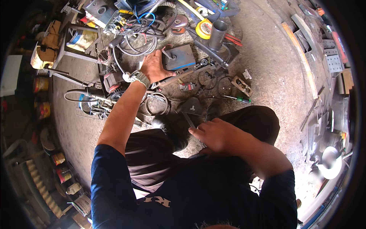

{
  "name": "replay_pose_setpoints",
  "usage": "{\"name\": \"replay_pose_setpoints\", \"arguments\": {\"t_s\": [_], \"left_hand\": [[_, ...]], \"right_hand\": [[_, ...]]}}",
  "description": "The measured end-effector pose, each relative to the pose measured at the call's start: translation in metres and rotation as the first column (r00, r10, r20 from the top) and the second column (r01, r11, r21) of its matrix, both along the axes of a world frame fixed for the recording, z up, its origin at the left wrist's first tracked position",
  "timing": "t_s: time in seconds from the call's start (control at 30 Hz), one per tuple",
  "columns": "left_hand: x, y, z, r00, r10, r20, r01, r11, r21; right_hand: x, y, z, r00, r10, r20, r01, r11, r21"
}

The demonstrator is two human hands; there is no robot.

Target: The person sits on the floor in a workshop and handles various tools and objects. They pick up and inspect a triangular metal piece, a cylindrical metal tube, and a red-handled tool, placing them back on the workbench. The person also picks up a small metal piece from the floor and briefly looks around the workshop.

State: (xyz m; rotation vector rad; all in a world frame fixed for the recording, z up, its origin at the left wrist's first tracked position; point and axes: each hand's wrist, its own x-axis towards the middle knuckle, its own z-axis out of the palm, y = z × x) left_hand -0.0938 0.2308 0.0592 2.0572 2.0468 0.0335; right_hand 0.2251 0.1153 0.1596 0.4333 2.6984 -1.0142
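Work looks underway, unfinished: the left hand (153, 65) spreads beside the far grey metal block (182, 56); the nearer right hand (216, 135) pinches a flat strip (188, 120), apart from it.

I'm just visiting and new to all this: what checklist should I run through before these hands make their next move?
1. Left hand at the grey metal block: ok, fingers spread at its left end.
2. Right hand at the grey strip: ok.
3. Firmness of the right hand's grip: cannot tell.
4. Cable tangle well away from the left hand: not ok, it lies close by.
5. Green-handled screwdriver apart from both hands: ok.
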Motion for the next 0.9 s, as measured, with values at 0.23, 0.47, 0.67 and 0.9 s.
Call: {"name": "replay_pose_setpoints", "arguments": {"t_s": [0.23, 0.47, 0.67, 0.9], "left_hand": [[0.002, 0.004, -0.006, 0.997, -0.003, 0.083, -0.002, 0.998, 0.056], [-0.031, -0.066, -0.002, 0.971, -0.198, 0.135, 0.16, 0.956, 0.247], [-0.05, -0.181, -0.014, 0.982, 0.054, 0.18, -0.094, 0.97, 0.224], [-0.08, -0.36, -0.067, 0.865, 0.47, 0.173, -0.498, 0.845, 0.195]], "right_hand": [[-0.007, 0.0, 0.003, 0.997, -0.042, -0.068, 0.041, 0.999, -0.008], [-0.009, -0.008, 0.007, 0.995, -0.094, 0.02, 0.095, 0.995, -0.026], [-0.005, -0.022, 0.002, 0.982, -0.076, 0.173, 0.07, 0.997, 0.04], [0.004, -0.013, -0.023, 0.949, -0.21, 0.237, 0.235, 0.968, -0.085]]}}
